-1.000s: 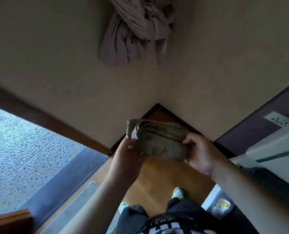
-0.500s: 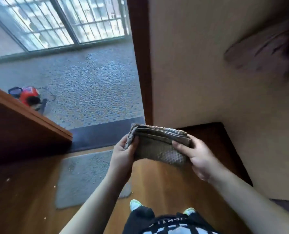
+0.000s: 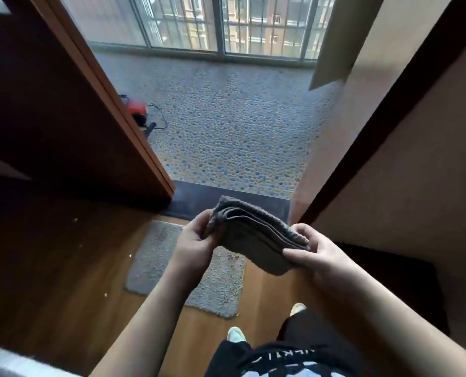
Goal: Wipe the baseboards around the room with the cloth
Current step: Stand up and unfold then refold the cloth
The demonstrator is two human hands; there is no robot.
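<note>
In the head view, the gaze has swung away from the wall corner it faced a second ago and now looks through an open doorway onto a pebble-patterned floor [image 3: 234, 126] and a barred window [image 3: 226, 23]. The cloth [image 3: 256, 240], folded into several layers, is held in the air over a small grey mat [image 3: 169, 265] on the wooden floor. The left hand [image 3: 196, 240] pinches its left end, fingers curled round the edge; the right hand [image 3: 313, 254] grips the right end, thumb on top. Both holds match those of half a second back. No baseboard is being touched. This suggests the person is turning to find the next stretch, perhaps the dark baseboard [image 3: 389, 257] low on the right wall.
</note>
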